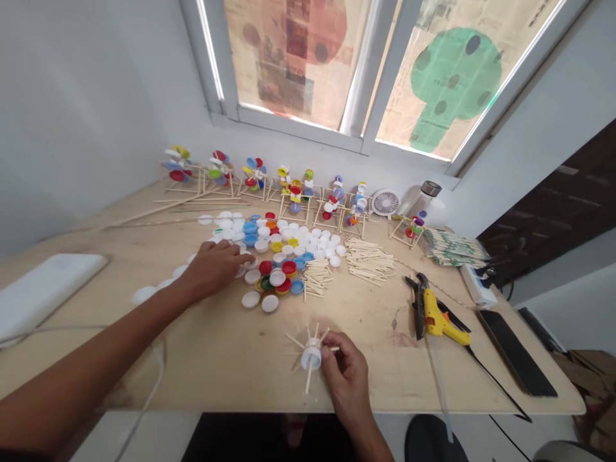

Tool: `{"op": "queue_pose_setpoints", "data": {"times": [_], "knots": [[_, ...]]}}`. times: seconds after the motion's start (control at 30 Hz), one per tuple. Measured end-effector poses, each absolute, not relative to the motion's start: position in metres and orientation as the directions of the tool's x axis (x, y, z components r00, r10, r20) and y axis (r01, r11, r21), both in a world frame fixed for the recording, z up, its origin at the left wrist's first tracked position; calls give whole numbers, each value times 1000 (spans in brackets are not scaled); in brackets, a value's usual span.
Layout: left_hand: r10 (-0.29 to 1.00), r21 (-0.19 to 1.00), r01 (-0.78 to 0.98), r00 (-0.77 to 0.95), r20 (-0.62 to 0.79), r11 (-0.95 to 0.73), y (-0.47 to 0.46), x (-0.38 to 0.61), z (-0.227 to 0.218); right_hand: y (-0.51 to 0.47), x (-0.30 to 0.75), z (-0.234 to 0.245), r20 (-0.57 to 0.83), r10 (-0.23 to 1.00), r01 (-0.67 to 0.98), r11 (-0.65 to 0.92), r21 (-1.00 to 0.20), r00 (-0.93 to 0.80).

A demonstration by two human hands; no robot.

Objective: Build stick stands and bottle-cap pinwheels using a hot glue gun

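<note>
My right hand (347, 372) is closed on a white bottle-cap hub (310, 358) near the table's front edge. Short wooden sticks radiate from the hub, and one points down toward me. My left hand (222, 264) reaches over the spread of plastic bottle caps (269, 303), its fingers apart and its index finger stretched to the right beside some white caps. Whether its fingertips touch a cap is hard to make out. Red, blue, yellow and green caps lie among the white ones. Right of the caps are a small pile of short sticks (316, 279) and a larger stick pile (369, 260).
Several stick-and-cap wheel models (294, 196) line the back under the window. At the right lie a yellow glue gun (440, 317), black-handled pliers (419, 308), a phone (517, 353) and a power strip (479, 285). A white box-like device (48, 292) sits at the left with a cable.
</note>
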State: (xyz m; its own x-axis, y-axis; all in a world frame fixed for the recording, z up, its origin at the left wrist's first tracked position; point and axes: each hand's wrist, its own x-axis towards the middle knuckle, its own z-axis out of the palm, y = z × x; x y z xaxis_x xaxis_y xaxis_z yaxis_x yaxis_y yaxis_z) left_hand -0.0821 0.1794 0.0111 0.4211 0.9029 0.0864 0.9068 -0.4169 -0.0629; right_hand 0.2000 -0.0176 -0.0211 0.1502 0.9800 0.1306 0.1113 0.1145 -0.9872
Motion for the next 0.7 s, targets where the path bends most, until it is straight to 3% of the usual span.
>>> {"op": "queue_pose_setpoints", "data": {"times": [0.7], "knots": [[953,-43,964,266,147,-262,161,-99,14,-17,200,-21,122,979,115,104,-988,166]]}}
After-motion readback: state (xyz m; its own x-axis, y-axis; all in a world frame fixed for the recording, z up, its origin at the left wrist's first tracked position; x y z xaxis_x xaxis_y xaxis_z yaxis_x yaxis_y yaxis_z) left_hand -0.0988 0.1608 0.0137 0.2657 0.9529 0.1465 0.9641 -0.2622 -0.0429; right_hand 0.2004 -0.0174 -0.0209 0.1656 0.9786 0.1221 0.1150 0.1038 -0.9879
